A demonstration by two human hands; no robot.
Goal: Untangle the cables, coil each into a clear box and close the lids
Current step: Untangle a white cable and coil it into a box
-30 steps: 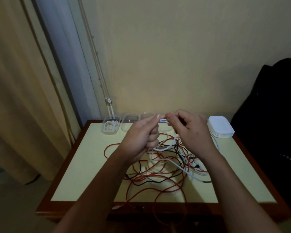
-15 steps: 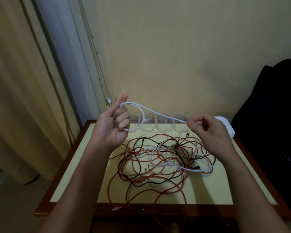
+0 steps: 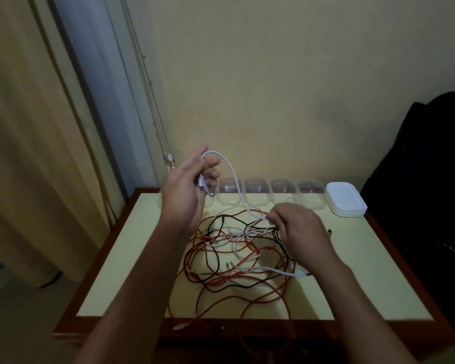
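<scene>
- You are untangling: left hand (image 3: pixel 184 195) holds a raised white cable (image 3: pixel 233 177) loop, fingers (image 3: pixel 212 164) curled round it.
- Right hand (image 3: pixel 300 229) pinches that cable at the tangle (image 3: pixel 237 258) on the counter (image 3: pixel 365 271).
- Next, ease it free slowly.

White cable (image 3: pixel 231 174): smooth sheath with a faint gloss. Red cables (image 3: pixel 273 298): thin sheaths, matt. Black cables (image 3: pixel 216 224): smooth, dull. Clear boxes (image 3: pixel 256 191): transparent plastic, glossy, with soft highlights along the walls. White lids (image 3: pixel 346 198): opaque plastic, smooth, satin finish. Table (image 3: pixel 132 271): pale yellow top, smooth and matt, framed by a dark reddish wood rim with a slight sheen. Curtain (image 3: pixel 24 153): beige cloth, matt, in soft folds. Wall (image 3: pixel 273 74): painted, matt, even. Black fabric (image 3: pixel 418 179) at right: probably cloth, matt, its weave lost in the dim light.
</scene>
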